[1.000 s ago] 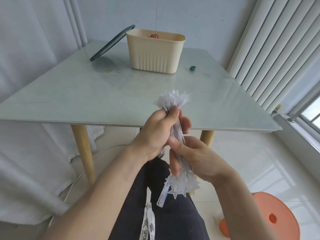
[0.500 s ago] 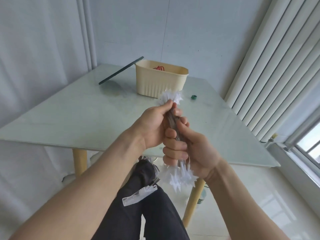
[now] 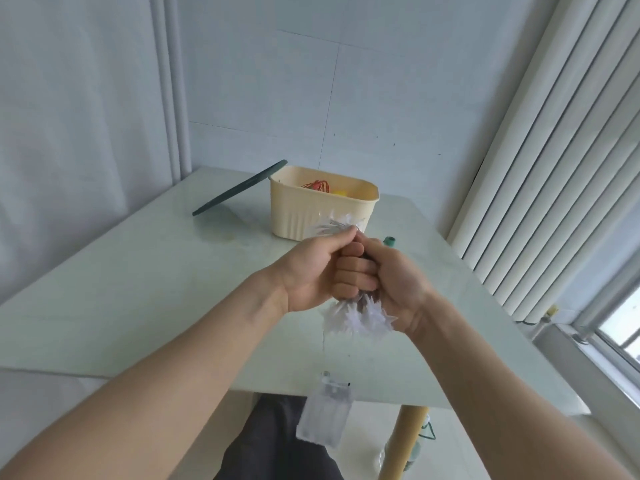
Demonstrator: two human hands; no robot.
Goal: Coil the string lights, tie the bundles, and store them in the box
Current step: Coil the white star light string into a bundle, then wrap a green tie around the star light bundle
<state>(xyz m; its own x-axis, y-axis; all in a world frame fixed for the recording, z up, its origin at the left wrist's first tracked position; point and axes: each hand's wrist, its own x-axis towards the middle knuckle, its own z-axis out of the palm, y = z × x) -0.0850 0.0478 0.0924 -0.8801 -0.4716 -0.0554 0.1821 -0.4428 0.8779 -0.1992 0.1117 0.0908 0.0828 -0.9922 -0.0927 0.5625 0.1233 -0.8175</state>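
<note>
Both hands grip one bundle of string lights (image 3: 360, 318) above the table (image 3: 145, 292), in front of the box (image 3: 322, 209). The left hand (image 3: 317, 271) wraps the bundle from the left, the right hand (image 3: 398, 282) from the right, fingers (image 3: 353, 271) curled over its middle. White spiky bulbs stick out above and below the fists. A thin wire drops from the bundle to a clear battery pack (image 3: 327, 415). A dark lid (image 3: 239, 192) leans against the box's left rim; red and yellow items lie inside the box. A small green object (image 3: 389, 241) sits right of the box.

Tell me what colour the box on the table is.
Cream, with a ribbed side; the box shows in the head view.
</note>
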